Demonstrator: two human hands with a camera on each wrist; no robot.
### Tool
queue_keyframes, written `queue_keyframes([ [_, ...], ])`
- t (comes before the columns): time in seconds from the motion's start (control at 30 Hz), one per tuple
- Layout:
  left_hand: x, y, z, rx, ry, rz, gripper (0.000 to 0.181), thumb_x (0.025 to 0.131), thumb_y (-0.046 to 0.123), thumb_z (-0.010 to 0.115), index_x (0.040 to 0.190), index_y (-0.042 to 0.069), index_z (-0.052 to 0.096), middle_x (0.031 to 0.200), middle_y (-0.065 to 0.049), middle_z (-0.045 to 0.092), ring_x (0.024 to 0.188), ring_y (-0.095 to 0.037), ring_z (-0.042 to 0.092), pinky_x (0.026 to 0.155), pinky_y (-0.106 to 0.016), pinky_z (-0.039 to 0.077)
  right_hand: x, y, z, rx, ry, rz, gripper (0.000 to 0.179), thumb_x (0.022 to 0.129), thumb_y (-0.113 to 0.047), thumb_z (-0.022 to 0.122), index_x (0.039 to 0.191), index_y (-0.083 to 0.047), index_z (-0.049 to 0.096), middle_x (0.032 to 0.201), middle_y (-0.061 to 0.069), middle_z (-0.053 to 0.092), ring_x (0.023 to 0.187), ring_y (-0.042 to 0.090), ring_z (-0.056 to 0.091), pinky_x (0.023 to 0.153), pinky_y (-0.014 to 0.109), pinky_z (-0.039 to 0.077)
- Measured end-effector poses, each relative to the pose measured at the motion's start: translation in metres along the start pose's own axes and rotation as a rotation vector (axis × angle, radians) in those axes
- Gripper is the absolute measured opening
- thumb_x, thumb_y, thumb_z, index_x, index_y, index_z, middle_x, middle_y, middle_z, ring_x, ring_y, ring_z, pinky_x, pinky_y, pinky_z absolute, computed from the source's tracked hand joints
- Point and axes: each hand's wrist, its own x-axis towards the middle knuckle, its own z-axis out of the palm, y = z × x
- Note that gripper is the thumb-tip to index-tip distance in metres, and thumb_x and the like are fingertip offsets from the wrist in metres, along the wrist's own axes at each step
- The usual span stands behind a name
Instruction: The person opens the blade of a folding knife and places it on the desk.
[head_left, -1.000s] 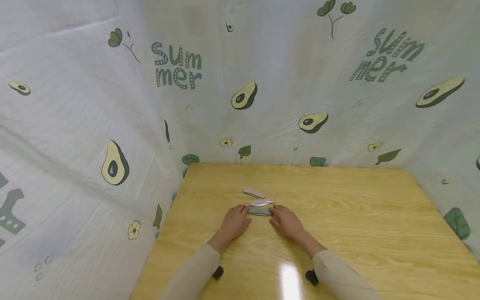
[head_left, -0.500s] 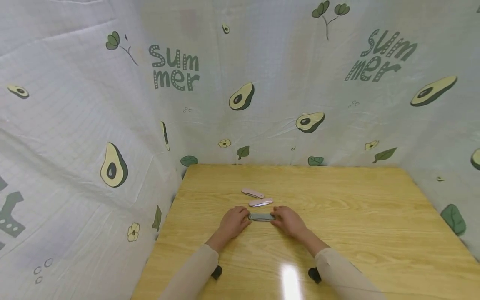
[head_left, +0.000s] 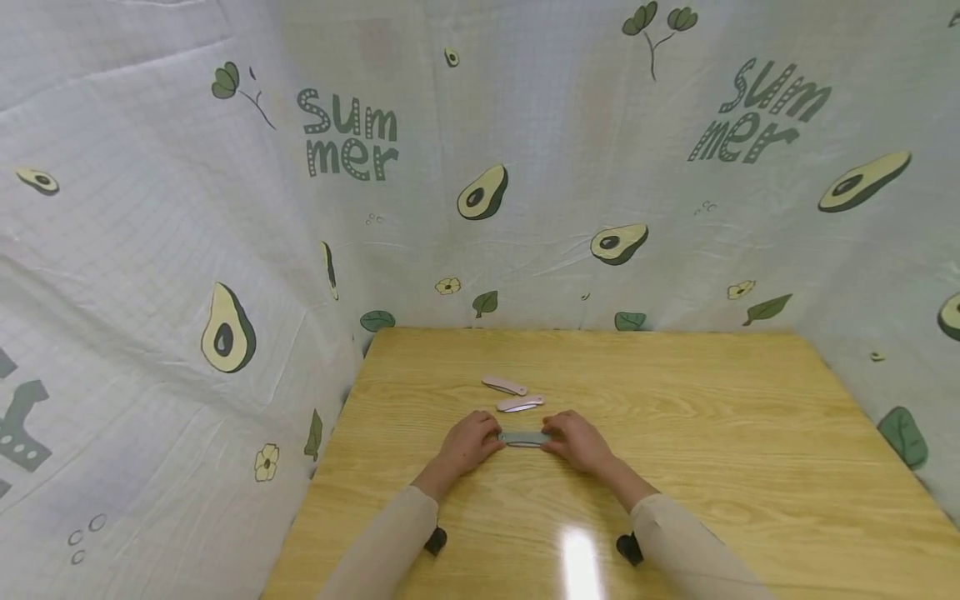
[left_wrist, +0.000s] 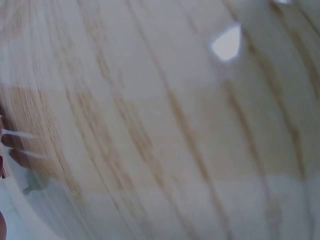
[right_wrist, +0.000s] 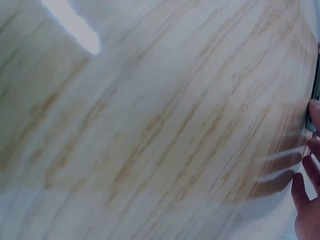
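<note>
A folded knife with a grey-green handle [head_left: 523, 438] lies crosswise between the two hands in the head view. My left hand [head_left: 468, 442] pinches its left end between thumb and fingers. At the other end, the thumb and fingers of my right hand [head_left: 576, 442] pinch it too. Just behind it are two folded knives with pink handles: the nearer pink knife [head_left: 520, 403] shows a bright blade edge, and the farther pink knife [head_left: 504, 385] slants the other way. The right wrist view catches fingers and a dark strip of the knife at its right edge.
All of this is on a wood-grain table [head_left: 675, 433]. Behind and to the left hangs a white cloth [head_left: 420, 233] printed with avocados and lettering. A bright glare patch lies on the table between the forearms. Each wrist bears a small black camera.
Both hands have drawn the grey-green knife toward the person, away from the nearer pink knife, opening a gap between them. The pink knives stay where they were on the table.
</note>
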Motion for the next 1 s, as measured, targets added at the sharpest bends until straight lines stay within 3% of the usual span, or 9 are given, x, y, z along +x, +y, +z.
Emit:
queue_keyframes([
  [0.17, -0.001, 0.001, 0.000, -0.013, -0.012, 0.014, 0.022, 0.091, 0.036, 0.067, 0.100, 0.017, 0.069, 0.106, 0.003, 0.066, 0.100, -0.013, 0.060, 0.087, -0.029, 0.053, -0.002, 0.007, 0.001, 0.053, -0.017, -0.087, 0.021, 0.084, -0.020, 0.074, 0.097, -0.005, 0.069, 0.116, 0.014, 0.067, 0.107, 0.031, 0.061, 0.094, 0.049, 0.051],
  [0.27, 0.000, 0.000, -0.001, -0.047, -0.032, 0.009, 0.022, 0.092, 0.037, 0.066, 0.101, 0.017, 0.069, 0.105, 0.004, 0.066, 0.099, -0.012, 0.060, 0.087, -0.028, 0.053, -0.003, 0.008, -0.002, 0.090, -0.048, -0.097, 0.021, 0.087, -0.022, 0.072, 0.100, -0.005, 0.068, 0.111, 0.012, 0.068, 0.103, 0.029, 0.061, 0.091, 0.046, 0.052],
  [0.37, 0.000, 0.001, -0.004, -0.134, -0.056, -0.015, 0.023, 0.093, 0.035, 0.064, 0.105, 0.014, 0.068, 0.105, 0.002, 0.065, 0.097, -0.012, 0.060, 0.086, -0.028, 0.053, -0.003, 0.008, -0.006, 0.157, -0.075, -0.053, 0.022, 0.089, -0.026, 0.070, 0.102, -0.008, 0.067, 0.105, 0.006, 0.068, 0.100, 0.024, 0.063, 0.088, 0.040, 0.054],
  [0.5, 0.001, 0.005, -0.008, -0.282, -0.059, -0.058, 0.023, 0.096, 0.029, 0.062, 0.109, 0.011, 0.065, 0.103, 0.000, 0.064, 0.093, -0.010, 0.060, 0.083, -0.026, 0.054, -0.005, 0.011, -0.011, 0.330, -0.087, 0.072, 0.023, 0.090, -0.028, 0.069, 0.105, -0.011, 0.068, 0.103, 0.003, 0.070, 0.097, 0.018, 0.066, 0.083, 0.027, 0.056],
  [0.63, 0.005, 0.009, -0.012, -0.379, -0.044, -0.077, 0.024, 0.096, 0.029, 0.061, 0.111, 0.010, 0.062, 0.103, 0.000, 0.065, 0.093, -0.009, 0.062, 0.081, -0.023, 0.055, -0.005, 0.015, -0.016, 0.514, -0.068, 0.179, 0.024, 0.090, -0.022, 0.069, 0.107, -0.006, 0.068, 0.103, 0.010, 0.070, 0.092, 0.012, 0.067, 0.076, 0.021, 0.056],
  [0.73, 0.007, 0.012, -0.014, -0.439, -0.050, -0.111, 0.024, 0.096, 0.029, 0.061, 0.112, 0.011, 0.062, 0.103, 0.000, 0.067, 0.095, -0.009, 0.064, 0.082, -0.022, 0.055, -0.004, 0.014, -0.019, 0.618, -0.047, 0.198, 0.028, 0.090, -0.017, 0.069, 0.111, 0.001, 0.065, 0.106, 0.018, 0.068, 0.089, 0.008, 0.067, 0.075, 0.021, 0.057],
  [0.87, 0.009, 0.014, -0.015, -0.503, -0.063, -0.178, 0.023, 0.096, 0.031, 0.060, 0.111, 0.013, 0.063, 0.101, 0.002, 0.068, 0.094, -0.009, 0.064, 0.081, -0.022, 0.056, -0.003, 0.012, -0.021, 0.679, -0.024, 0.205, 0.035, 0.088, -0.018, 0.072, 0.114, 0.004, 0.065, 0.112, 0.023, 0.066, 0.087, 0.003, 0.065, 0.075, 0.018, 0.056],
  [1.0, 0.010, 0.013, -0.015, -0.526, -0.058, -0.183, 0.025, 0.097, 0.033, 0.058, 0.110, 0.013, 0.064, 0.100, 0.002, 0.068, 0.091, -0.007, 0.065, 0.080, -0.021, 0.055, -0.002, 0.010, -0.020, 0.664, 0.012, 0.217, 0.033, 0.085, -0.022, 0.075, 0.110, -0.001, 0.069, 0.109, 0.018, 0.070, 0.084, 0.001, 0.065, 0.072, 0.017, 0.055],
])
